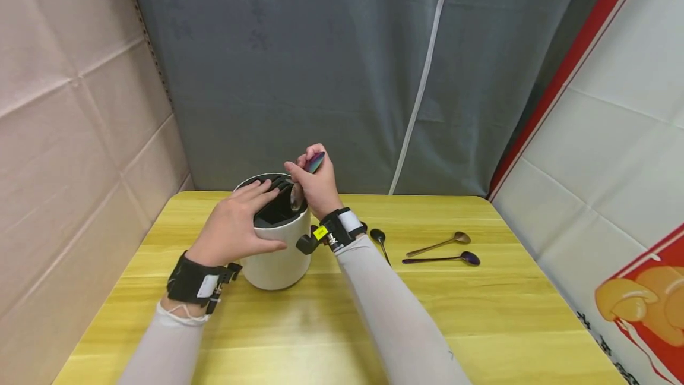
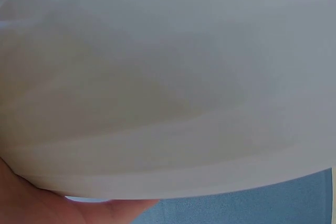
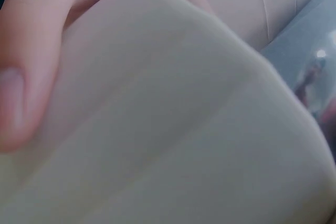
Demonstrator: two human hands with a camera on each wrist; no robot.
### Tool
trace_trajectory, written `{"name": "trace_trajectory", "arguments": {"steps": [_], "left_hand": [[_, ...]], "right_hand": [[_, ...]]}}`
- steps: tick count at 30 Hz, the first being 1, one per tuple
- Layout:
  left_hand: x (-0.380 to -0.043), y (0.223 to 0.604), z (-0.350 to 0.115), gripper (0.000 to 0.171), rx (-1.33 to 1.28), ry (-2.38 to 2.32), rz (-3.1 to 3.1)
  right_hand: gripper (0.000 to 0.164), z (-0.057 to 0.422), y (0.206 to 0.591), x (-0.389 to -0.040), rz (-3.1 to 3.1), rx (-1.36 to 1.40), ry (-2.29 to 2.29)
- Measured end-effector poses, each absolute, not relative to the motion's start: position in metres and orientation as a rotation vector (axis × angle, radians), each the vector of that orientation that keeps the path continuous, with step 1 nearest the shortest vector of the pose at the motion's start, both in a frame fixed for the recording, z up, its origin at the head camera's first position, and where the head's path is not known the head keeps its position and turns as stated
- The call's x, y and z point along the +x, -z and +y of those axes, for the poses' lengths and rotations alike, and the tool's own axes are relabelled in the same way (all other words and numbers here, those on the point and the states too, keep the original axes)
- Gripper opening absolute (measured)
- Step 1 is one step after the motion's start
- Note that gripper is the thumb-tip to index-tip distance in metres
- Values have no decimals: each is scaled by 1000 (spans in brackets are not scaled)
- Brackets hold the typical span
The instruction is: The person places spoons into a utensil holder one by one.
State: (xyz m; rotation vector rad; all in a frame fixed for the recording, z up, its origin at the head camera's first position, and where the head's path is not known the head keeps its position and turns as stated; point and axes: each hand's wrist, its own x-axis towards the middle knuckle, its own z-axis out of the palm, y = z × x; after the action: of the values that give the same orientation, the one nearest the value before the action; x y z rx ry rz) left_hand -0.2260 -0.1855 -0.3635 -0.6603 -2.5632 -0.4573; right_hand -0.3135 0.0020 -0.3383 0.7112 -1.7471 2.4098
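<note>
A white round utensil holder (image 1: 278, 266) with black dividers inside stands on the table, left of centre. My left hand (image 1: 235, 224) straddles its near left rim, fingers stretched over the opening and thumb along the outer wall; that thumb (image 3: 26, 87) also shows in the right wrist view. Above the far right rim, my right hand (image 1: 319, 186) pinches a spoon with an iridescent end (image 1: 314, 162) pointing up. Just below those fingers, a silvery spoon bowl (image 1: 296, 196) shows at the opening. White wall (image 2: 157, 103) fills most of the left wrist view.
To the right on the wooden table (image 1: 331, 325) lie a black spoon (image 1: 378, 236), a bronze spoon (image 1: 440, 245) and a dark purple spoon (image 1: 446, 259). My right wrist strap hides part of another dark item. A grey curtain (image 1: 320, 76) hangs behind the table.
</note>
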Motion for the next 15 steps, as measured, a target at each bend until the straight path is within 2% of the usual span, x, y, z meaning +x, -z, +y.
{"name": "trace_trajectory", "arguments": {"steps": [4,9,13,15], "left_hand": [[-226,362,-186,105,-673,464,-2549],[-226,363,-187,105,-681,467,-2535],[-227,364,-186,105,-675,470,-2536],[-226,364,-185,105,-668,471,-2542]], "right_hand": [[35,4,339,-313,-1825,783,-2321],[41,3,338,-312,-1923,845,-2200],[34,2,338,-312,-1937,861,-2170],[38,2,338,-312,-1921,895,-2178]]}}
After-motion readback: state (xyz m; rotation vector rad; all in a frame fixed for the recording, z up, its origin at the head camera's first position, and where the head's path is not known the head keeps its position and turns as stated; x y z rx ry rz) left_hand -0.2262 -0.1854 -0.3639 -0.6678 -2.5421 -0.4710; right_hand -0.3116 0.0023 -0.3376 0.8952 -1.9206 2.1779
